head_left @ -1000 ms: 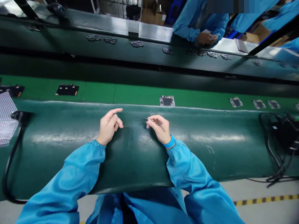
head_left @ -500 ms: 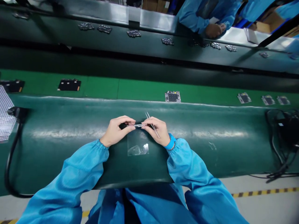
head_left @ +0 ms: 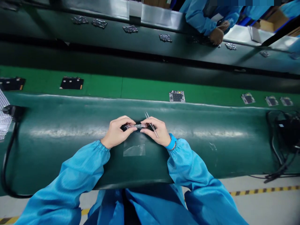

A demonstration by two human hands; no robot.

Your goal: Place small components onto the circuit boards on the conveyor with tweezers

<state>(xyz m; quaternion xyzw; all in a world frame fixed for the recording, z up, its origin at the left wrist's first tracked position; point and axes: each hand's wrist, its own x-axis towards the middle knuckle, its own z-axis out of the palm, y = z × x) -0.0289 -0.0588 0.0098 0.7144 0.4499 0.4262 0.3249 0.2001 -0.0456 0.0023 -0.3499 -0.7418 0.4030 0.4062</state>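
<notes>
Between my two hands is a small dark strip with rows of white dots (head_left: 137,126), held level above the green mat. My left hand (head_left: 117,132) is closed, pinching the strip's left end between thumb and fingers. My right hand (head_left: 160,130) keeps a pair of thin metal tweezers (head_left: 153,129) in its grip, their tips pointing up and away. The right fingertips meet the strip's right end, though whether the thumb touches it I cannot tell. Below the strip a clear plastic film (head_left: 134,150) shows, its upper part dim; whether it is attached is unclear.
Beyond the mat (head_left: 211,150) runs a green belt (head_left: 145,89) with a circuit board (head_left: 177,96) and a black board (head_left: 71,83). Black cables lie left (head_left: 15,137) and right (head_left: 278,150). Across the line, a co-worker's hands (head_left: 217,34) work near silvery packets (head_left: 165,38).
The strip has turned so more of its dotted face shows. The film has shifted slightly left. Boards on the near belt have moved a little right. The co-worker's hands have moved lower.
</notes>
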